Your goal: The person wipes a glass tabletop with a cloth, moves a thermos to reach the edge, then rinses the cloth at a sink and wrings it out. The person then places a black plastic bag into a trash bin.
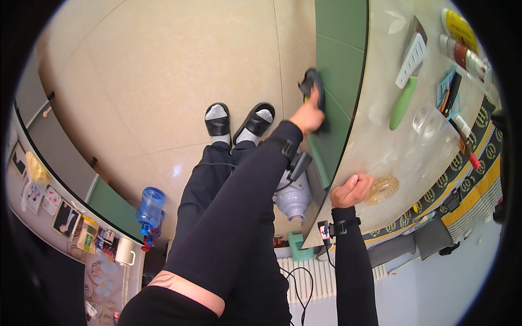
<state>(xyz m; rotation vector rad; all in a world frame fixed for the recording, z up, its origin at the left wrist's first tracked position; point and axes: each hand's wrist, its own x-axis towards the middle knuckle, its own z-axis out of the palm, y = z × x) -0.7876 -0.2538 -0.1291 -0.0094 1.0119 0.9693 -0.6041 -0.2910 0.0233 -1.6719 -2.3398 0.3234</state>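
My left hand [308, 116] reaches across to the right and grips a dark grey tool [312, 79] with a bit of yellow on it. The tool is held against a green front panel [340, 61] below the black edge of a pale countertop [379, 150]. Blur and my fingers hide what kind of tool it is. My right hand [351, 190] is curled into a fist at the countertop's near edge. Beside its knuckles lies a translucent amber ring [383, 190], probably a tape roll. No object shows inside the fist.
On the countertop lie a slotted turner [412, 61] over a green-handled knife [403, 102], and a clear plastic cup [430, 122]. A lavender plastic object [293, 199] stands by my legs. A blue water jug [151, 208] stands left, near another counter holding a white mug [125, 251].
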